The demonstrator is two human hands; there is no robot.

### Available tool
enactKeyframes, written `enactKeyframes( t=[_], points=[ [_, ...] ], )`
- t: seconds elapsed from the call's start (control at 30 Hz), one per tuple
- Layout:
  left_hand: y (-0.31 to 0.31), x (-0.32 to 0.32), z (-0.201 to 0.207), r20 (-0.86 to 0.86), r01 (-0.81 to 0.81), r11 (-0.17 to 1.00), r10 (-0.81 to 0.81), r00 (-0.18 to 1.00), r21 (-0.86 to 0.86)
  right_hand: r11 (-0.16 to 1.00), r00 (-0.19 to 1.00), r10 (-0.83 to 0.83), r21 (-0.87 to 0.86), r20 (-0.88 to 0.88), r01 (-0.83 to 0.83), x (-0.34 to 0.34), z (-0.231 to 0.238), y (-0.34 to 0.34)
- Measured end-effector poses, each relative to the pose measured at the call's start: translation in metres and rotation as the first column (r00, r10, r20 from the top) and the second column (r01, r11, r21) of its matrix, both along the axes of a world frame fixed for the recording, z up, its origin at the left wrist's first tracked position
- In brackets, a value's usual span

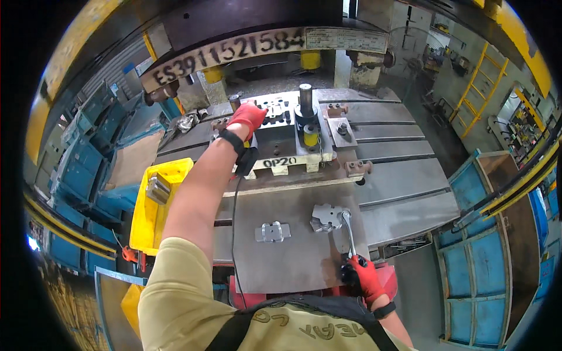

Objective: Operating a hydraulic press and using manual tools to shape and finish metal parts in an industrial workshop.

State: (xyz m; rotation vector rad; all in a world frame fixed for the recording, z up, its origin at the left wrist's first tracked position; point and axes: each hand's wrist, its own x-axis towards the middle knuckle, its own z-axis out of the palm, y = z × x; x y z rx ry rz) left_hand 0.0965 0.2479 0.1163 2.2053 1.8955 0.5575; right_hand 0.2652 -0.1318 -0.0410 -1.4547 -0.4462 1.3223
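Note:
My left hand (249,117), in a red glove, reaches far forward to the left edge of the press die (285,153). Its fingers point at the white upper plate (278,110), which has dark slots and pins. What they touch there is hidden. Near the front right, my red-gloved right hand (369,278) closes around the dark lower end of a long metal tool (350,234), wrench-like in shape. The tool's curved tip rests at a small pile of flat grey metal parts (325,217). Left of that pile lies one formed metal bracket (273,232) on the grey plate (281,263).
A yellow bin (143,225) holding a metal piece stands left of my arm. The slotted press bed (404,175) spreads right, with clamps beside the die. The press ram (257,23) hangs overhead. Blue crates (477,266) stand right. A black cable (234,245) runs down the front.

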Motion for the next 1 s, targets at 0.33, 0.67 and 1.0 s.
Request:
enactKeyframes(
  t=[0.33,0.67,1.0],
  points=[
    [0.048,-0.002,0.001,-0.262,0.116,0.988,-0.141,0.955,-0.106,0.819,0.622,-0.003,0.359,0.783,-0.448,0.012,-0.012,-0.021],
    [-0.041,-0.051,-0.007,0.894,0.386,0.922,-0.173,0.414,-0.001,0.935,0.861,0.332,0.252,-0.385,-0.248,0.015,0.026,-0.018],
    [-0.208,-0.100,-0.150,0.830,0.308,0.912,0.059,0.555,-0.271,0.947,0.573,0.319,0.238,-0.755,-0.215,0.006,0.031,0.001]
  ],
)
